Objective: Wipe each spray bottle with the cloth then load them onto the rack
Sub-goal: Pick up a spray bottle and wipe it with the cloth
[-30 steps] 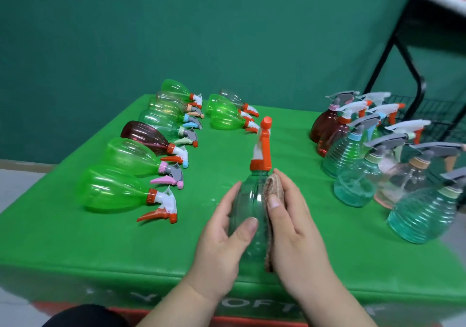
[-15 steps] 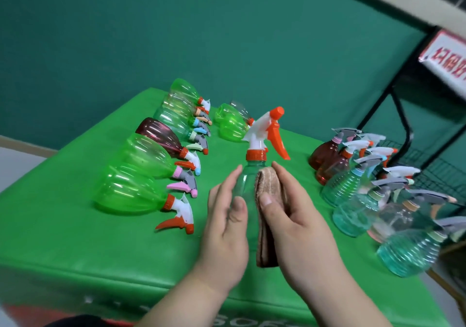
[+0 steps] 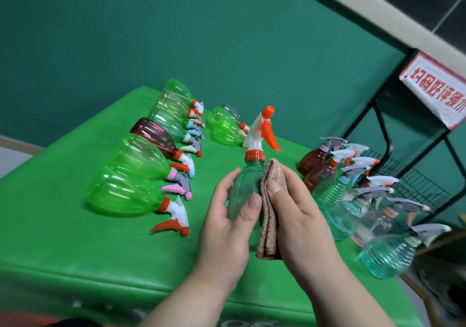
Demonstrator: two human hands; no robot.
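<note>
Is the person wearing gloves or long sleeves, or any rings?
No gloves! The left hand and the right hand are both bare, with short, unpainted nails and no rings. The forearms are bare too: no sleeves, watch or bracelet show.

Bright, even indoor light falls from above, leaving soft shadows under the lying green spray bottles point(image 3: 121, 193) and pale glints on their plastic. The teal spray bottles point(image 3: 385, 256) at the right edge smear with motion blur; the rack point(image 3: 418, 182) leans, bent by the wide lens
</note>
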